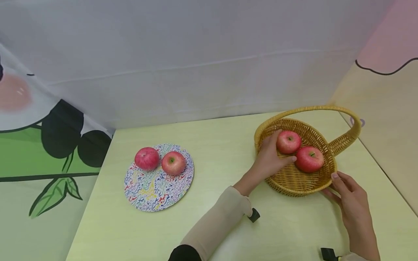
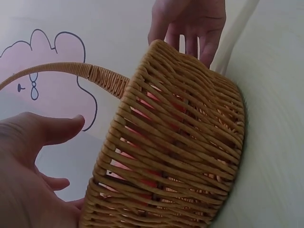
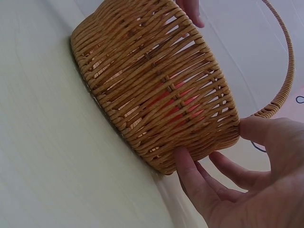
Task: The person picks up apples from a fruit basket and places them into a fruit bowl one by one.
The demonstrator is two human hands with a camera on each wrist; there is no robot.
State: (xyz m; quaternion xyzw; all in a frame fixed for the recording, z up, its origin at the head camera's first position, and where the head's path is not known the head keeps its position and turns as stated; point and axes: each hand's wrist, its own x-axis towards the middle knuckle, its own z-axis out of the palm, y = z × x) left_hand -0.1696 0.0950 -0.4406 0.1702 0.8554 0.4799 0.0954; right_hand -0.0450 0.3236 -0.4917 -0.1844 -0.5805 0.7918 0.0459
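A yellow-brown wicker basket with a tall arched handle stands on the table, with two red apples inside. My left hand reaches over its near-left rim, fingers beside the upper apple and thumb stretched toward the lower apple. In the left wrist view, the left thumb is spread from the fingers, above the rim; the rim hides part of the fingers. At the basket's right side, my right hand grips the rim, its thumb on top and its fingers against the outer wall.
Left on the table lies a round, multicoloured patterned plate carrying a red apple and a paler red apple. A pale cloth wall rises behind the table's back edge. The basket handle arches over the back and right.
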